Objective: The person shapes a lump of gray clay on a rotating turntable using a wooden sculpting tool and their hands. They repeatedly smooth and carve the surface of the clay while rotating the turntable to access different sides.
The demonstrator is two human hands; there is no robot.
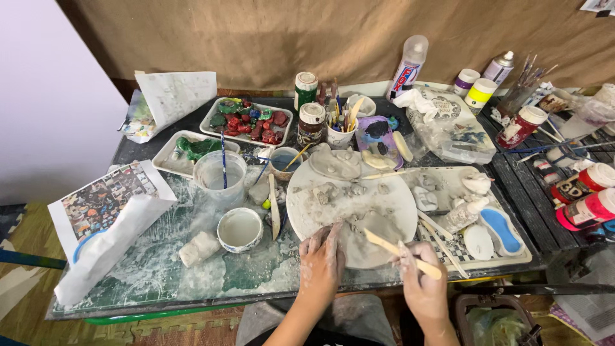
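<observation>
My left hand [321, 259], smeared with grey clay, rests at the near left edge of a flattened grey clay slab [371, 232] with its fingers on the clay. My right hand [421, 282] grips a wooden modelling tool [397, 250] whose tip lies on the slab. The slab sits on a round white board [307, 205] dusted with clay crumbs and small lumps.
A white bowl [240, 229], a clear water cup [219, 176] with a brush, trays of painted pieces [246, 120], jars and brush pots stand behind. A checked tray [471, 250] with clay shapes is at the right, paint bottles [586, 208] beyond it, printed paper [102, 205] at the left.
</observation>
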